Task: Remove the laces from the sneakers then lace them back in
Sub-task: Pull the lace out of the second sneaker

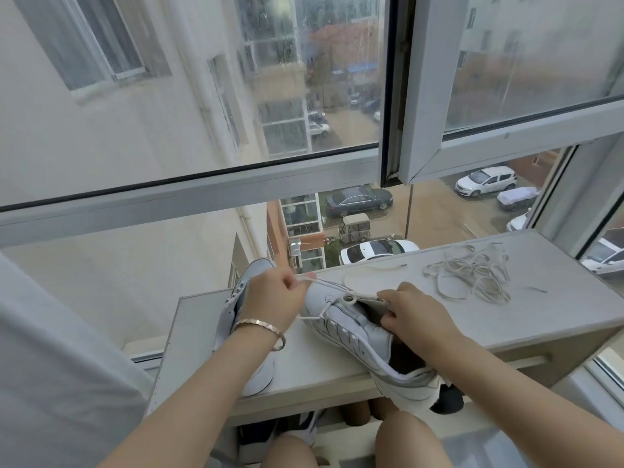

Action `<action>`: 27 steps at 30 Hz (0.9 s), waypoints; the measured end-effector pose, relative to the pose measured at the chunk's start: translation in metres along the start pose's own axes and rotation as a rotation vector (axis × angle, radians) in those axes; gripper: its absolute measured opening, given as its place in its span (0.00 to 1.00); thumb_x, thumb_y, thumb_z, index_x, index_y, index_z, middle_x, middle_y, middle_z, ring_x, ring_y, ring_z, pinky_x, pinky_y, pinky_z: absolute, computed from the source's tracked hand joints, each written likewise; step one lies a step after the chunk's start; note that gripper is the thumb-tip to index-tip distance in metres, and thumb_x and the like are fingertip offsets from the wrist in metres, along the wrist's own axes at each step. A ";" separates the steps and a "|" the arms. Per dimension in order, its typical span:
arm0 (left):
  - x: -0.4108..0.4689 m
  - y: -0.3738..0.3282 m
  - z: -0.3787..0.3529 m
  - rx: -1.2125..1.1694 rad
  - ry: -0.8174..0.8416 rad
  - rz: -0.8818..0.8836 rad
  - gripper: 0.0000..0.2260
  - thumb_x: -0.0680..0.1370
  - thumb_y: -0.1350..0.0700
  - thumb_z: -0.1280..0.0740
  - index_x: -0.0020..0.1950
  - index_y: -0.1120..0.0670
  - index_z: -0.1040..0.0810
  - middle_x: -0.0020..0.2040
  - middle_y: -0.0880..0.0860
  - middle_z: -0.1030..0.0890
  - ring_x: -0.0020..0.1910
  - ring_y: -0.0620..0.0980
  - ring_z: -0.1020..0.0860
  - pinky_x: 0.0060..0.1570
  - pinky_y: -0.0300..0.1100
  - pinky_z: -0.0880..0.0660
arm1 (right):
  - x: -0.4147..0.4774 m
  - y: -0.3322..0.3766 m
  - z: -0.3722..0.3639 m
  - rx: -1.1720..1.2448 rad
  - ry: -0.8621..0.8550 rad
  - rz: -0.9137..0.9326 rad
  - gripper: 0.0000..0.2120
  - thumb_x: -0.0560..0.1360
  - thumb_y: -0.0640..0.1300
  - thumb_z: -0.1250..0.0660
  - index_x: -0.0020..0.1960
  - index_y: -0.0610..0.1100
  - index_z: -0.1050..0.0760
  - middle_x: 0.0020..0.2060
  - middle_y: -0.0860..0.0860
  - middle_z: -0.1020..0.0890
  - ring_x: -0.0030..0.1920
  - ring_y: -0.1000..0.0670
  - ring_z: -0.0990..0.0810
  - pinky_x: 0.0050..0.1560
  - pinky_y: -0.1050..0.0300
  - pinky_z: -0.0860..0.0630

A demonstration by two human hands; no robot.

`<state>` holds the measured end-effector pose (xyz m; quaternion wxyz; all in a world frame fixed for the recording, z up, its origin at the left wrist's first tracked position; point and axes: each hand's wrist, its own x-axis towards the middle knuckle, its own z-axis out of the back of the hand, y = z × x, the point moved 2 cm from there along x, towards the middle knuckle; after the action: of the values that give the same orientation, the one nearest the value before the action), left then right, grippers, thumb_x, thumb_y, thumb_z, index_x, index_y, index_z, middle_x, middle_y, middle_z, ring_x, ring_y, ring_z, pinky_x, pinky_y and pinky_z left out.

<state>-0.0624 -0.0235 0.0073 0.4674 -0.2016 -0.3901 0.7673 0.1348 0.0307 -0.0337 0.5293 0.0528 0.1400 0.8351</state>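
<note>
Sneaker (pixel 358 329) heel overhanging shelf (pixel 506 319) edge, left hand (pixel 273 292) pinching lace (pixel 312 282)

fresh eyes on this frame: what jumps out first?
Centre frame, both hands work on a white sneaker: the left hand pinches its lace and the right hand grips its opening. A tangled loose lace lies to the right on the shelf. A second sneaker sits behind the left hand.

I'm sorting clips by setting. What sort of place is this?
Probably a home's window nook or enclosed balcony several floors up: a cabinet top set against a large opened window, with parked cars in a courtyard far below.
</note>
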 end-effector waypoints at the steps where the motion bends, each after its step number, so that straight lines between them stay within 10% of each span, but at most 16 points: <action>1: -0.005 -0.007 -0.002 0.073 0.008 0.005 0.24 0.74 0.47 0.32 0.24 0.52 0.40 0.20 0.48 0.39 0.22 0.45 0.39 0.27 0.39 0.40 | 0.000 0.001 0.000 0.001 0.003 -0.006 0.11 0.74 0.43 0.40 0.55 0.41 0.27 0.45 0.47 0.32 0.47 0.41 0.24 0.38 0.56 0.33; 9: 0.003 0.018 0.009 -0.966 0.056 0.536 0.17 0.78 0.57 0.41 0.29 0.53 0.37 0.15 0.47 0.43 0.13 0.44 0.44 0.19 0.29 0.44 | 0.001 -0.011 0.003 0.013 -0.062 -0.040 0.10 0.75 0.45 0.39 0.53 0.42 0.25 0.46 0.47 0.30 0.47 0.44 0.24 0.37 0.57 0.33; 13: 0.002 0.005 0.021 0.166 -0.141 -0.152 0.25 0.71 0.53 0.28 0.23 0.51 0.42 0.20 0.48 0.41 0.23 0.48 0.41 0.29 0.40 0.40 | 0.005 -0.012 0.002 -0.011 -0.040 -0.049 0.08 0.75 0.44 0.39 0.50 0.41 0.26 0.47 0.46 0.29 0.46 0.43 0.24 0.37 0.57 0.34; 15: -0.002 0.000 0.022 0.228 -0.145 -0.212 0.26 0.72 0.51 0.29 0.23 0.52 0.43 0.22 0.49 0.42 0.24 0.49 0.42 0.29 0.42 0.41 | 0.005 -0.014 0.003 0.015 -0.042 -0.061 0.09 0.74 0.44 0.38 0.50 0.41 0.25 0.46 0.47 0.29 0.46 0.43 0.24 0.38 0.56 0.33; 21: 0.007 0.025 0.021 -0.898 -0.107 0.590 0.16 0.78 0.60 0.42 0.29 0.55 0.39 0.14 0.47 0.43 0.11 0.44 0.44 0.17 0.25 0.48 | 0.003 -0.022 0.009 0.009 -0.066 -0.084 0.09 0.75 0.45 0.39 0.51 0.42 0.25 0.46 0.47 0.29 0.47 0.44 0.24 0.39 0.56 0.32; 25: 0.006 0.010 0.021 -0.043 -0.038 0.191 0.02 0.69 0.57 0.37 0.39 0.55 0.27 0.30 0.50 0.25 0.30 0.54 0.27 0.30 0.36 0.32 | 0.000 -0.010 0.009 -0.093 -0.060 -0.016 0.07 0.76 0.44 0.41 0.49 0.41 0.28 0.44 0.49 0.34 0.46 0.44 0.25 0.36 0.57 0.35; 27: -0.001 -0.004 0.014 0.451 0.097 -0.037 0.14 0.71 0.55 0.37 0.56 0.46 0.28 0.50 0.48 0.24 0.50 0.53 0.25 0.48 0.43 0.29 | -0.005 -0.003 0.008 -0.125 -0.054 0.030 0.05 0.76 0.44 0.42 0.45 0.42 0.32 0.44 0.49 0.36 0.43 0.45 0.27 0.34 0.57 0.37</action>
<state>-0.0693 -0.0294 0.0193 0.5326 -0.1213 -0.1893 0.8160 0.1420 0.0290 -0.0263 0.5225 0.0442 0.0725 0.8484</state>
